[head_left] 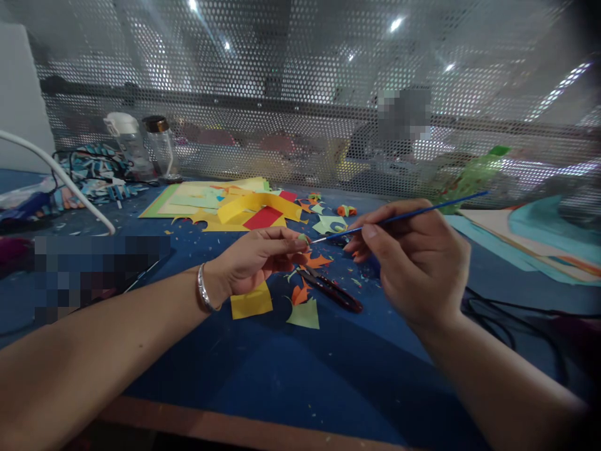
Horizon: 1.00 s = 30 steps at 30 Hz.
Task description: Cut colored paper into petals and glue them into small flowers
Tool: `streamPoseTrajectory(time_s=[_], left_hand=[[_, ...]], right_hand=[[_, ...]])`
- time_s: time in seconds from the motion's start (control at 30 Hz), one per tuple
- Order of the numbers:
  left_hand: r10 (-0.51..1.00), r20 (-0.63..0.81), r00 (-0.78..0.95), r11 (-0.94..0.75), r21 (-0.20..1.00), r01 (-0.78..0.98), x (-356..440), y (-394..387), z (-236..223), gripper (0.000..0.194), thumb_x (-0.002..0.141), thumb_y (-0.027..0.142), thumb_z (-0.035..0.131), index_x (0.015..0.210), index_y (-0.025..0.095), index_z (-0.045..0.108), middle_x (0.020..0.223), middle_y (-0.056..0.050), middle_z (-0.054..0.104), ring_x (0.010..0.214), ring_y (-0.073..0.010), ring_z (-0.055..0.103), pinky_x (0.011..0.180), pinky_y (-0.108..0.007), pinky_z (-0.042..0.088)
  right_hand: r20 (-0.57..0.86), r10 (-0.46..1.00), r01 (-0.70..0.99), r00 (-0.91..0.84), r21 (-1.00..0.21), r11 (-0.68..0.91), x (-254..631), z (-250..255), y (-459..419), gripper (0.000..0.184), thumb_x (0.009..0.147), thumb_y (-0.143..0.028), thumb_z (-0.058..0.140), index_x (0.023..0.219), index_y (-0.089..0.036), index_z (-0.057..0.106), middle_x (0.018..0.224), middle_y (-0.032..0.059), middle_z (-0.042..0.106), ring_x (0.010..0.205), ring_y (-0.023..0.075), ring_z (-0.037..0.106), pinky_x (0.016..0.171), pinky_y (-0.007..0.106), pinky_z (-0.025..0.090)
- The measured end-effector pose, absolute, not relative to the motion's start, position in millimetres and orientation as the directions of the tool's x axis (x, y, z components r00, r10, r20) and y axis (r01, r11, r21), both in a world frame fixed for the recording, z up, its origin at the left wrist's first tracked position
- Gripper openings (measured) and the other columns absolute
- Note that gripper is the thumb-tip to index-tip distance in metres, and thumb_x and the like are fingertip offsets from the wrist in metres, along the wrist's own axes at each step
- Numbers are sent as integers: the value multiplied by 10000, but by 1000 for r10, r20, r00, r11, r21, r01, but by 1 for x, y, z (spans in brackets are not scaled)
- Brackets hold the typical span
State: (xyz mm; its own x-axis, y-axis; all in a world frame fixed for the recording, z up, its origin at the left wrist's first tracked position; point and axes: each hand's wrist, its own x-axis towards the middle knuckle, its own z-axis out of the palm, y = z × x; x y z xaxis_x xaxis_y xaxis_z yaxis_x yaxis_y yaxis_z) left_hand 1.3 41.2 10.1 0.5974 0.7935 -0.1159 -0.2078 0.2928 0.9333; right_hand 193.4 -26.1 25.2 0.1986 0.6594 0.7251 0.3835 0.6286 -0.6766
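Observation:
Between the pinched fingers of my left hand (263, 257) is a small piece of green paper (303, 238), mostly covered by the fingertips. My right hand (413, 263) grips a thin blue paintbrush (417, 212) like a pen, its tip pointing left and meeting or nearly meeting the green piece. Below the hands lie dark-handled scissors (331, 289), among orange paper scraps (320, 261). A yellow paper square (252, 300) and a pale green paper scrap (305, 314) rest nearer to me. Behind the brush sits a small orange and green paper roll (346, 211).
Coloured paper sheets (211, 200) are piled at the back, more sheets (554, 235) at the right. Two bottles (159, 147) stand back left, near a white curved cable (61, 175). Black cables (511, 310) run along the right. A perforated metal screen (291, 81) closes off the back.

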Motion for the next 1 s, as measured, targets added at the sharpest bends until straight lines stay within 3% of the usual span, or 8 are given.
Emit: streamPoseTrajectory(time_s=[0.27, 0.5, 0.6, 0.77, 1.0], left_hand=[[814, -101, 571, 289, 924, -248, 3, 37, 13, 162, 753, 254, 785, 776, 154, 660, 855, -26, 723, 738, -102, 646, 683, -234, 415], [886, -12, 463, 231, 878, -420, 4, 40, 15, 118, 763, 165, 743, 744, 150, 627, 775, 6, 692, 718, -88, 624, 711, -231, 443], [877, -15, 480, 225, 896, -382, 3, 41, 16, 106, 768, 168, 737, 749, 145, 634, 768, 2, 691, 724, -95, 632, 709, -234, 446], [821, -10, 571, 197, 944, -266, 4, 38, 16, 125, 784, 201, 740, 757, 139, 635, 752, -8, 686, 762, -117, 655, 792, -261, 454], [886, 69, 459, 117, 924, -363, 6, 39, 13, 117, 776, 185, 729, 722, 145, 634, 736, 10, 638, 706, -92, 580, 743, -246, 440]], right_hand=[[670, 726, 382, 152, -718, 582, 196, 25, -23, 66, 881, -199, 627, 826, -204, 663, 796, 10, 674, 576, 119, 664, 466, 232, 543], [677, 736, 503, 7, -639, 582, 195, 19, -27, 119, 941, -248, 569, 975, -211, 677, 847, 9, 695, 652, 129, 681, 581, 262, 555], [670, 742, 518, -10, -632, 577, 194, 19, -27, 141, 956, -252, 548, 965, -206, 681, 888, 22, 707, 669, 132, 690, 571, 254, 558], [648, 760, 393, 51, -713, 581, 195, 24, -23, 168, 952, -265, 564, 870, -182, 686, 950, 39, 706, 645, 120, 700, 493, 213, 557], [627, 779, 463, 3, -692, 554, 195, 22, -21, 182, 953, -281, 577, 884, -176, 708, 890, 33, 727, 579, 91, 672, 498, 203, 559]])
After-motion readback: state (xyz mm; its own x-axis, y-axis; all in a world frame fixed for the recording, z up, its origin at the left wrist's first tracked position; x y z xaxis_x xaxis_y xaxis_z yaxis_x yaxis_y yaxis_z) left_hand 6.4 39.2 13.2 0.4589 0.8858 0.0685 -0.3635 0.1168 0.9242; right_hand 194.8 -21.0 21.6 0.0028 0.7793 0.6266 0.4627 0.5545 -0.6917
